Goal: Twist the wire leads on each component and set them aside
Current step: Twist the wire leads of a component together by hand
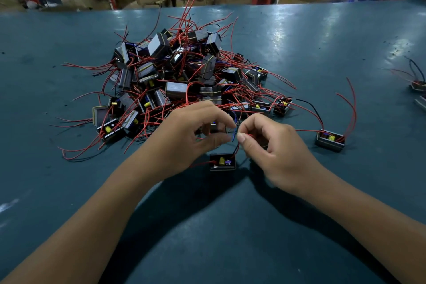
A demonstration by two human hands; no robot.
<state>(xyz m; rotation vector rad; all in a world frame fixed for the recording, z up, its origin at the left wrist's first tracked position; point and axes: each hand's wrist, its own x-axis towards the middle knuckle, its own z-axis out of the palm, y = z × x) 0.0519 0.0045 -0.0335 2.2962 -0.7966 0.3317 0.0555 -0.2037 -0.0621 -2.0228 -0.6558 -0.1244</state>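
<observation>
Your current component (222,162) sits on the green table (299,53), open side up, just below and between your two hands, nearer you than the pile of unworked components (184,76). Its leads (235,143) rise from the right end of the case, up into the gap between your fingertips; their long axis runs roughly upright, slightly tilted right.

Your left hand (196,136) has thumb and forefinger curled toward each other at the blue lead; whether they actually clamp it is hard to tell, since the tips blur. Your right hand (267,143) pinches a red lead between thumb and forefinger, other fingers curled under.

Both hands sit about equally near the leads, above the case. Judgement: the twist is in hand, not finished. The wires lie between your fingertips, so the next roll turns about that upright axis.

One component (329,140) rests apart at right; more (418,85) lie at the far right edge, likely the done lot.
</observation>
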